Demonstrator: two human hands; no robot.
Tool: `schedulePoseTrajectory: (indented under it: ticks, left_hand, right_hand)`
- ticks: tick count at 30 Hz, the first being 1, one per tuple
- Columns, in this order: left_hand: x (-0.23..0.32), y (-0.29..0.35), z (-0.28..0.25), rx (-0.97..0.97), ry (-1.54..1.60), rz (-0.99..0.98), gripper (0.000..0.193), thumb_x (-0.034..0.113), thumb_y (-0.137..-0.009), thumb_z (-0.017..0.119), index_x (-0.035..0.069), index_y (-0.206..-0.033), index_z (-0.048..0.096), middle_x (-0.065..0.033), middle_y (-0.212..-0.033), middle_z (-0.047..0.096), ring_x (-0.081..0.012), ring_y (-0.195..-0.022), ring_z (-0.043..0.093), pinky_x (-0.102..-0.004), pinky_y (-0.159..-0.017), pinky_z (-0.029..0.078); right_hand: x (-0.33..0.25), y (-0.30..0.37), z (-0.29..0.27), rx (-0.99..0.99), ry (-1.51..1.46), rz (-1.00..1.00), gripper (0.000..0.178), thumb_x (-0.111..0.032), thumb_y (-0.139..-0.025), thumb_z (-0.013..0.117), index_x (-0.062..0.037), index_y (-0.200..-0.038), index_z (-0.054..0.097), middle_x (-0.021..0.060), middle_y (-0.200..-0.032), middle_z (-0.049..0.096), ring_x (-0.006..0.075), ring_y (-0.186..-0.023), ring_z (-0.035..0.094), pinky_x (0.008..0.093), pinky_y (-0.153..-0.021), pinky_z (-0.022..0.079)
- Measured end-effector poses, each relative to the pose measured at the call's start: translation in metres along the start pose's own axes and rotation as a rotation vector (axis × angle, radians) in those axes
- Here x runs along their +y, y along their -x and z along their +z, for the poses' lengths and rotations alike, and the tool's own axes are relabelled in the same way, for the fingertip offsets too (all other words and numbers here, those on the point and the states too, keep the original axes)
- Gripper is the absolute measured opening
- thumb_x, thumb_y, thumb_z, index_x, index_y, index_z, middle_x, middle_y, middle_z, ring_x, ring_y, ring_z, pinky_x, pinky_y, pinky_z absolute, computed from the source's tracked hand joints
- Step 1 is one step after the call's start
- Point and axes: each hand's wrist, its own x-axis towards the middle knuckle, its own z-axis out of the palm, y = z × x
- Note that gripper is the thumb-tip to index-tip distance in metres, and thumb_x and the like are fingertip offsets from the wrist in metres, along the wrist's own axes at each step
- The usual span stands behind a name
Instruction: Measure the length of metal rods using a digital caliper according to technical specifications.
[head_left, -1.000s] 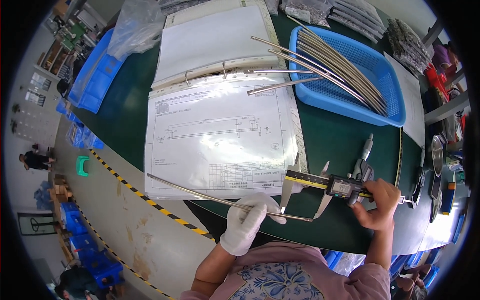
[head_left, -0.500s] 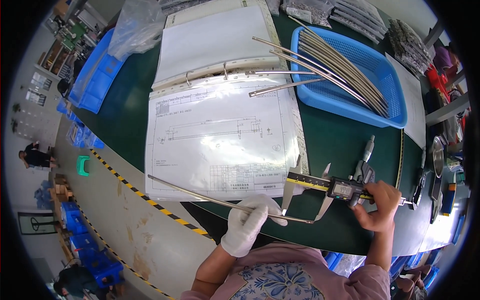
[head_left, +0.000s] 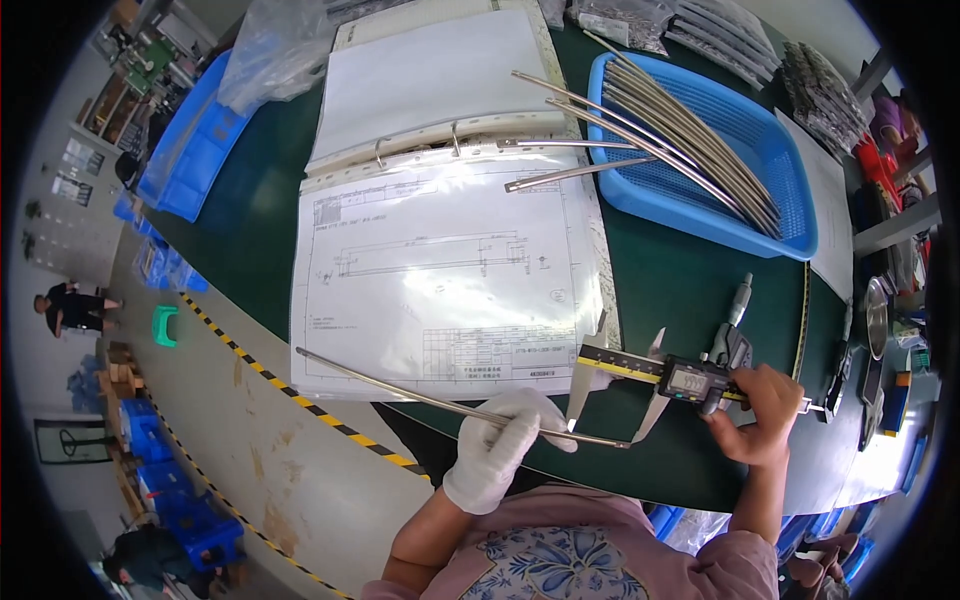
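The gloved left hand grasps a thin metal rod running from its ten o'clock to its four o'clock, one end at the jaws of the caliper that the bare right hand grips, at three o'clock.

The drawing sheet bears small printed text; the caliper display apparently shows digits

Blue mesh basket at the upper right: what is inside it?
Long metal rods lie slanting in the blue basket, several sticking out over its left side. They hide part of its floor, so anything beneath them cannot be seen.
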Motion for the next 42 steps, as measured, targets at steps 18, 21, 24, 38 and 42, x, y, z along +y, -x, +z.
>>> schedulePoseTrajectory:
  ticks: [18, 21, 24, 38, 42]
  left_hand:
    - [-0.0059, -0.0026, 0.0045, 0.113, -0.158, 0.143, 0.026, 0.019, -0.090, 0.039, -0.002, -0.077, 0.047, -0.0131, -0.071, 0.048, -0.0258, -0.056, 0.055, -0.0341, -0.052, 0.051]
    - [-0.0061, -0.0029, 0.0048, 0.115, -0.154, 0.138, 0.026, 0.020, -0.090, 0.039, -0.002, -0.078, 0.047, -0.0128, -0.070, 0.048, -0.0258, -0.056, 0.055, -0.0339, -0.052, 0.052]
    - [-0.0037, -0.0020, 0.0060, 0.135, -0.085, 0.131, 0.025, 0.017, -0.089, 0.042, -0.004, -0.079, 0.050, -0.0149, -0.073, 0.051, -0.0249, -0.060, 0.056, -0.0342, -0.056, 0.052]
    - [-0.0002, 0.0004, 0.0007, 0.033, 0.006, 0.028, 0.018, 0.004, -0.086, 0.039, -0.006, -0.084, 0.054, -0.0153, -0.079, 0.055, -0.0216, -0.071, 0.059, -0.0309, -0.070, 0.047]
    - [-0.0007, 0.0012, 0.0001, 0.035, 0.019, 0.021, 0.018, 0.004, -0.086, 0.039, -0.005, -0.084, 0.055, -0.0149, -0.079, 0.056, -0.0215, -0.072, 0.059, -0.0310, -0.071, 0.047]
  right_hand:
    - [0.0028, -0.0018, -0.0027, 0.008, -0.020, -0.035, 0.033, -0.032, -0.060, 0.073, -0.0058, -0.074, 0.058, 0.0024, -0.054, 0.047, 0.0190, -0.041, 0.047, 0.0288, -0.038, 0.036]
    - [0.0026, -0.0018, -0.0025, -0.002, -0.004, -0.040, 0.034, -0.033, -0.060, 0.073, -0.0056, -0.074, 0.058, 0.0023, -0.054, 0.047, 0.0190, -0.041, 0.047, 0.0286, -0.038, 0.036]
    - [0.0028, -0.0039, -0.0005, 0.003, -0.016, -0.049, 0.034, -0.033, -0.060, 0.072, -0.0057, -0.074, 0.058, 0.0023, -0.054, 0.047, 0.0193, -0.041, 0.047, 0.0288, -0.038, 0.036]
    - [0.0007, -0.0029, 0.0003, 0.004, -0.007, -0.017, 0.037, -0.039, -0.065, 0.067, -0.0035, -0.070, 0.057, 0.0045, -0.050, 0.045, 0.0210, -0.041, 0.047, 0.0302, -0.038, 0.034]
    - [0.0012, -0.0024, -0.0002, -0.007, -0.003, -0.020, 0.038, -0.040, -0.065, 0.067, -0.0033, -0.070, 0.057, 0.0047, -0.051, 0.046, 0.0212, -0.041, 0.047, 0.0300, -0.038, 0.034]
